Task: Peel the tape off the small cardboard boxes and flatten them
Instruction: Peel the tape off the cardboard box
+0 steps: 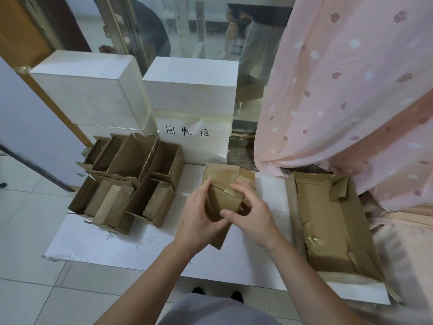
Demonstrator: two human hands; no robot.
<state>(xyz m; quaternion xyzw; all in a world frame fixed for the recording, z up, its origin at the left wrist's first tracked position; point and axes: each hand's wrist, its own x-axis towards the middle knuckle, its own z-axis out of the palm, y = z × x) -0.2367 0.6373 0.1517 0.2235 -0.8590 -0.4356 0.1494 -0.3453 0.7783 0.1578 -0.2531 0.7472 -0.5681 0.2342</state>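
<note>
A small brown cardboard box (222,200) with shiny tape across its top is held over the white board (117,240), near the middle of the view. My left hand (199,219) grips its left side, thumb on the top edge. My right hand (248,216) grips its right side, fingers curled over the top corner and thumb under the front. A flattened piece of cardboard (222,172) lies on the board just behind the held box.
Several open small boxes (131,179) stand packed together on the left of the board. A large shallow cardboard tray (332,226) lies at the right. White boxes (187,95), one with handwritten characters, stand behind. A pink curtain (351,90) hangs at the right.
</note>
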